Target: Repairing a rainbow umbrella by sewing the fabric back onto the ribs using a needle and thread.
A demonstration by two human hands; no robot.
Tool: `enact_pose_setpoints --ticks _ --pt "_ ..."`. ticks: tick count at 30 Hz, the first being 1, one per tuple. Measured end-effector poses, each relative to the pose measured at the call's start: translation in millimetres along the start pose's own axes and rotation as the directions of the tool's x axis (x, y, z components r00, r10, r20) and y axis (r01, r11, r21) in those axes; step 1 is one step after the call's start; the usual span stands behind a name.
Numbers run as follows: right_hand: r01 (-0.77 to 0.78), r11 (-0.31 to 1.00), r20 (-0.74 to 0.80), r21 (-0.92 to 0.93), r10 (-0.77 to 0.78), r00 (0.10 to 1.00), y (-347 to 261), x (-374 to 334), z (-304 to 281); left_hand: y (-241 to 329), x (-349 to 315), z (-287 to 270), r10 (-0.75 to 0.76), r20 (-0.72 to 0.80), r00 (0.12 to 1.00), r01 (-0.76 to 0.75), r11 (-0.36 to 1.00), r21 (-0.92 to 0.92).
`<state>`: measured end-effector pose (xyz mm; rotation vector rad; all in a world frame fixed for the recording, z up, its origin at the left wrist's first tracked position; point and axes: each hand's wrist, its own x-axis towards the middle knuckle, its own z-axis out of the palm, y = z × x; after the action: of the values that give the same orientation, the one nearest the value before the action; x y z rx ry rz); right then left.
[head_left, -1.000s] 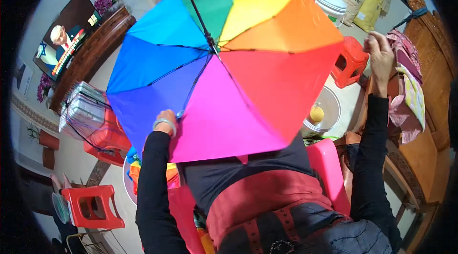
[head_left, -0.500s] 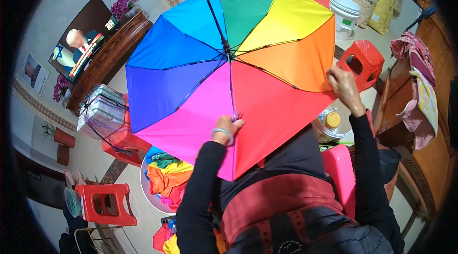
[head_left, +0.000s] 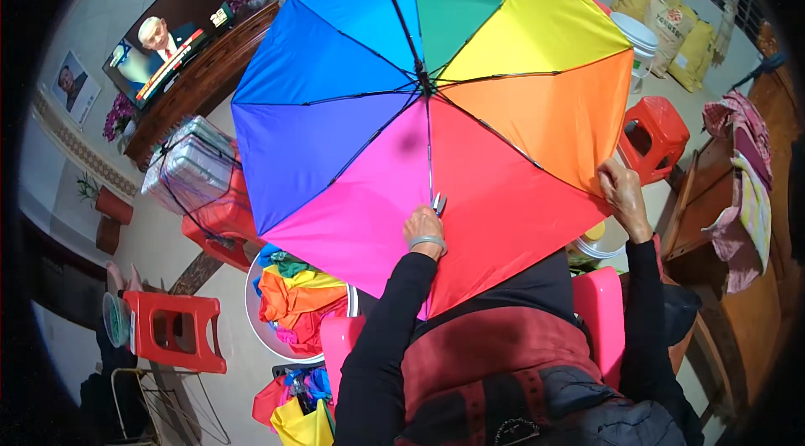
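Note:
A rainbow-coloured umbrella (head_left: 495,127) is spread open in front of me, its inner side with black ribs and shaft facing up. My left hand (head_left: 423,228) lies over the seam between the pink and red panels, closed round a small pair of metal snips (head_left: 438,204) whose blades stick out past the fingers. At the right rim my right hand (head_left: 624,194) pinches the umbrella's edge where the orange and red panels meet. Most of the snips is hidden inside the left hand.
A white basin (head_left: 262,335) with rainbow fabric stands lower left, and more folded fabric (head_left: 302,425) lies below it. Red stools (head_left: 176,333) stand left and at right (head_left: 654,140). A wooden bench (head_left: 704,203) with cloths is at the right; a television (head_left: 168,35) stands upper left.
The umbrella has shifted a little to the right and looks larger in view. Both hands have moved with it, and the snips' blades now show at the left hand.

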<state>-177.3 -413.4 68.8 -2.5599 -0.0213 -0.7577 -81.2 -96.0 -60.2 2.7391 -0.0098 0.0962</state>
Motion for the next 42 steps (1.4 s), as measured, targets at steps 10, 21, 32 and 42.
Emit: enact_pose_setpoints --ticks 10,21,32,42 --pt "-0.080 0.997 -0.001 -0.011 0.080 0.997 18 -1 9 -2 3 2 -0.183 0.039 0.982 0.187 0.965 -0.183" --pt "-0.191 0.964 -0.230 0.185 0.231 0.946 29 30 -69 -7 2 10 -0.177 0.092 0.980 0.195 0.950 -0.242" --pt "0.409 0.874 -0.145 0.262 -0.383 0.912 -71 97 152 -22 10 6 -0.217 0.297 0.930 0.362 0.675 -0.643" --pt "0.054 0.998 0.264 0.017 -0.057 0.963 -102 23 241 -7 4 -10 -0.308 0.424 0.852 0.522 0.432 -0.735"
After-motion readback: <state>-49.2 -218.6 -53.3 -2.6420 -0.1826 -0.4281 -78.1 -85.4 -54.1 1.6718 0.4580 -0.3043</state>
